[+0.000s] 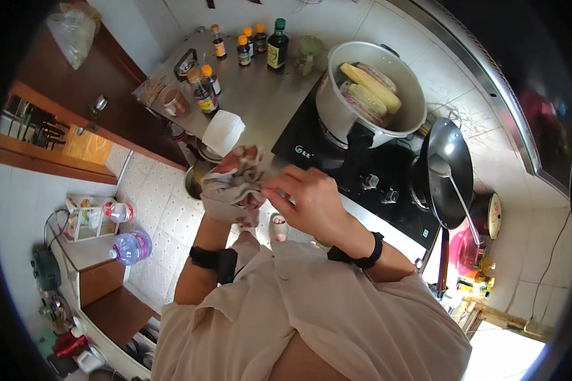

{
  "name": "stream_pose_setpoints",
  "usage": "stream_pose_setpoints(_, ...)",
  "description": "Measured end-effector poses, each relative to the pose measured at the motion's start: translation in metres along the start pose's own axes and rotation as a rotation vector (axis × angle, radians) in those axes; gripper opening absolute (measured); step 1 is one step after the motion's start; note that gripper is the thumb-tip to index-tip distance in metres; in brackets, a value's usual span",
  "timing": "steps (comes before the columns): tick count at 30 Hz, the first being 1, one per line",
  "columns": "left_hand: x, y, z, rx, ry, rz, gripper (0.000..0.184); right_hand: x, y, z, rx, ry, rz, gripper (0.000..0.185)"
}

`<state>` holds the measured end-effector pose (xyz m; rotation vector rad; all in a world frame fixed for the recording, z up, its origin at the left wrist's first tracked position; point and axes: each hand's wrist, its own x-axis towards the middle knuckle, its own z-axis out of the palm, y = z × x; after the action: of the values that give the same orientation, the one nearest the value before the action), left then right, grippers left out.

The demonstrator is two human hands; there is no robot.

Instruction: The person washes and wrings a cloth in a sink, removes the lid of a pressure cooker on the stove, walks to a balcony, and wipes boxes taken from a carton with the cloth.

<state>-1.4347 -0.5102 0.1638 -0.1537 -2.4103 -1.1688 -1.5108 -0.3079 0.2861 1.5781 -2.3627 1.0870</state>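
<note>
A crumpled grey cloth with reddish-brown patches [232, 184] is bunched around my left hand [217, 227]. The cloth hides nearly all of its fingers; only the part by the wrist shows. My right hand [311, 202] is closed, its thumb and fingertips pinched together at the cloth's right edge. Beyond my hands, a large metal pot [329, 95] sits on the black cooktop [308, 147], holding corn cobs [375, 89], one of them yellow. A stack of white paper napkins [224, 132] lies at the counter's near edge, just past the cloth.
Several sauce bottles [243, 51] and a dark green bottle [277, 44] line the back of the steel counter [254, 89]. A black wok [445, 184] with a ladle [457, 190] in it stands at the right. Plastic bottles [132, 247] are at the left, near a door [82, 95].
</note>
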Motion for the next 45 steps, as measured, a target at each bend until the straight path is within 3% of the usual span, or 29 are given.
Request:
stream_pose_setpoints(1, -0.018, -0.008, -0.002, -0.716, 0.103, -0.292, 0.044, -0.013, 0.004, 0.007, 0.049, -0.067, 0.085, 0.015)
stream_pose_setpoints(3, -0.046, -0.021, -0.013, -0.719, 0.18, -0.51, 0.041, -0.032, 0.01, 0.024, 0.093, -0.198, 0.239, 0.033)
stream_pose_setpoints(4, -0.053, -0.019, -0.023, -0.727, 0.222, -0.617, 0.043, -0.038, 0.01, 0.032, 0.098, -0.21, 0.226, 0.033)
stream_pose_setpoints(6, -0.078, -0.004, -0.045, -1.782, 0.767, -0.698, 0.045, -0.048, 0.008, 0.049, 0.295, -0.279, 0.484, 0.034)
stream_pose_setpoints(8, -0.13, -0.039, -0.045, -1.178, 0.55, -0.532, 0.049, -0.056, 0.01, 0.073, 0.297, -0.302, 0.447, 0.036)
stream_pose_setpoints(10, -0.162, -0.037, -0.065, -1.257, 0.499, -0.513, 0.048, -0.057, 0.002, 0.1, 0.33, -0.28, 0.596, 0.036)
stream_pose_setpoints(11, -0.172, -0.028, -0.075, -1.363, 0.506, -0.512, 0.048, -0.058, -0.004, 0.116, 0.336, -0.222, 0.521, 0.042)
stream_pose_setpoints(15, -0.231, 0.007, -0.13, -1.646, 0.599, -0.398, 0.051, -0.05, -0.048, 0.181, 0.385, -0.363, 0.482, 0.043)
stream_pose_setpoints(17, -0.276, 0.016, -0.155, -1.648, 0.711, -0.301, 0.053, -0.038, -0.084, 0.21, 0.407, -0.54, 0.49, 0.042)
stream_pose_setpoints(20, -0.353, 0.011, -0.2, -1.647, 0.867, -0.111, 0.032, -0.027, -0.149, 0.276, 0.508, -0.698, 0.518, 0.044)
stream_pose_setpoints(22, -0.409, 0.011, -0.236, -1.767, 0.902, 0.017, 0.02, -0.017, -0.2, 0.313, 0.518, -0.762, 0.383, 0.045)
stream_pose_setpoints(26, -0.501, 0.023, -0.271, -1.266, 1.204, 0.032, 0.02, -0.004, -0.303, 0.381, 0.599, -0.883, 0.178, 0.045)
stream_pose_setpoints(28, -0.531, 0.046, -0.291, -0.416, 1.162, -0.309, 0.024, 0.001, -0.352, 0.401, 0.59, -0.925, 0.079, 0.044)
stream_pose_setpoints(30, -0.552, 0.052, -0.296, 0.0, 1.098, -0.495, 0.025, 0.006, -0.379, 0.418, 0.534, -0.959, -0.121, 0.041)
stream_pose_setpoints(33, -0.586, 0.047, -0.303, -0.461, 1.316, -0.181, 0.027, 0.008, -0.416, 0.439, 0.544, -1.022, -0.181, 0.041)
stream_pose_setpoints(34, -0.598, 0.051, -0.304, -0.776, 1.405, -0.043, 0.025, 0.011, -0.425, 0.447, 0.536, -1.049, -0.178, 0.042)
stream_pose_setpoints(37, -0.627, 0.055, -0.317, -1.191, 1.514, 0.222, 0.02, 0.021, -0.441, 0.47, 0.483, -1.116, -0.205, 0.043)
stream_pose_setpoints(42, -0.684, 0.047, -0.338, -1.274, 1.731, 0.273, 0.023, 0.054, -0.481, 0.507, 0.523, -1.165, -0.254, 0.042)
stream_pose_setpoints(45, -0.692, 0.036, -0.368, -1.398, 1.623, 0.43, 0.021, 0.083, -0.501, 0.534, 0.551, -1.131, -0.301, 0.041)
